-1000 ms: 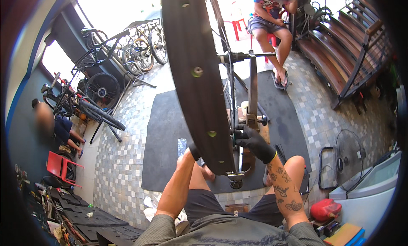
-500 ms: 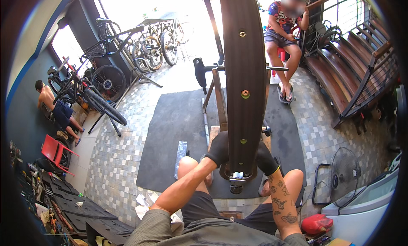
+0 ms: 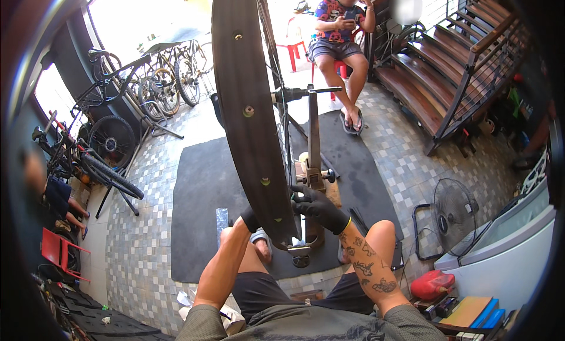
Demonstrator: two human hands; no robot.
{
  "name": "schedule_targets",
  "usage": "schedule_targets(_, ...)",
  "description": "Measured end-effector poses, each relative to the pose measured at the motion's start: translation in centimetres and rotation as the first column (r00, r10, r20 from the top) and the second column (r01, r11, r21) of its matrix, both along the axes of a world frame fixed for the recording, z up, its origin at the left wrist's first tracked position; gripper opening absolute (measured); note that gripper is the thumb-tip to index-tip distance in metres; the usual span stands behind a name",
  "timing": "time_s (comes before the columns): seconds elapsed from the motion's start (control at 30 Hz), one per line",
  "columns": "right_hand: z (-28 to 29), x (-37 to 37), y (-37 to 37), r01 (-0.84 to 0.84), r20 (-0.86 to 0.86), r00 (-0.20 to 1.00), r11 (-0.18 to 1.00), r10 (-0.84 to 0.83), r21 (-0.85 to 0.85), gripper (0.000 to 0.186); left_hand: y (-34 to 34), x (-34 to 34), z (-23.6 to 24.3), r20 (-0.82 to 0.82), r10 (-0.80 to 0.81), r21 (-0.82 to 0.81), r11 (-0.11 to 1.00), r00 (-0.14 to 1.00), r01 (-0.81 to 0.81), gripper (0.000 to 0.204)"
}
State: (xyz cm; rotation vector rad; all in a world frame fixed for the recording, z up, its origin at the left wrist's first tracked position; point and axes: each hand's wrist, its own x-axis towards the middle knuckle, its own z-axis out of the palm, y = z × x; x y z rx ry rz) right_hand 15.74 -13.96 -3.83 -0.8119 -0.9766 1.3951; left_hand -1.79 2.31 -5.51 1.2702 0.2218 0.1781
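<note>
Right hand [image 3: 322, 210]: fingers curled, grip unclear
Left hand [image 3: 251, 220]: fingers hidden, can't tell
Rim [image 3: 258, 144]: right hand's 9 o'clock, axis 11:30–5:30

Matt rim [image 3: 246, 79], glossy wooden stair treads [image 3: 410, 104]

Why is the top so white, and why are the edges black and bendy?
In the head view, bright daylight washes out the background behind the bikes; in the head view, the fisheye lens bends straight edges near its round black border; in that same head view, the wheel rim looks dark against the glare.
</note>
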Motion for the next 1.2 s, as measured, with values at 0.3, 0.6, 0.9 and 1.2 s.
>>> schedule_targets(0.3,0.7,0.2,-0.8,0.036,0.025,0.999,0.999,-0.035,-0.023,0.060,-2.9,0.8,0.6,0.194,0.291,0.413,0.842,0.937,-0.347,0.028)
schedule_targets(0.6,0.2,0.6,-0.8,0.178,0.064,0.982,0.983,-0.175,-0.034,0.035,-1.9,-0.1,4.8,-0.077,0.352,0.679,0.704,0.933,-0.209,0.026)
schedule_targets(0.9,0.8,0.3,-0.5,0.231,0.173,0.955,0.970,-0.240,0.073,0.028,-3.8,-0.9,9.0,0.047,0.387,0.342,0.860,0.921,-0.379,0.051)
schedule_targets(1.2,2.0,-1.8,-0.1,0.405,0.498,0.723,0.877,-0.479,0.257,0.024,-6.7,-0.6,13.3,-0.056,0.344,0.568,0.783,0.937,-0.253,0.064)
